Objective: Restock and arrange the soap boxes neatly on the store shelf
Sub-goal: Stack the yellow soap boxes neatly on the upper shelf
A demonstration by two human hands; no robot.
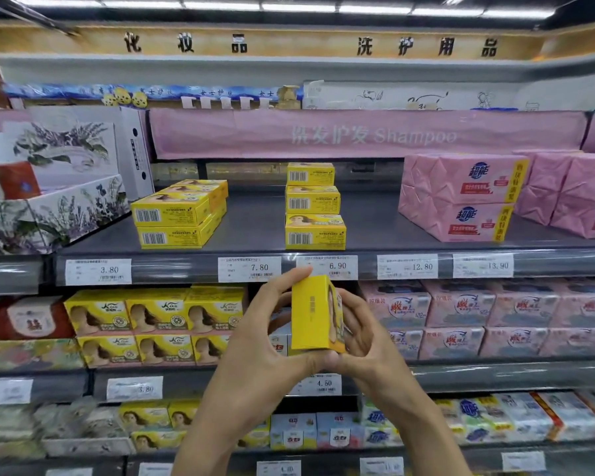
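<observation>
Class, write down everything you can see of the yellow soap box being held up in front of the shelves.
The small yellow cardboard soap box stands on end in the air, closed and undented. A plain yellow side with faint print faces the camera; a portrait shows on its right face. The left hand grips its left edge, the right hand its right face, and both meet under it.

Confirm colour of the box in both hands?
Yellow soap box, clearest in the head view.
</observation>
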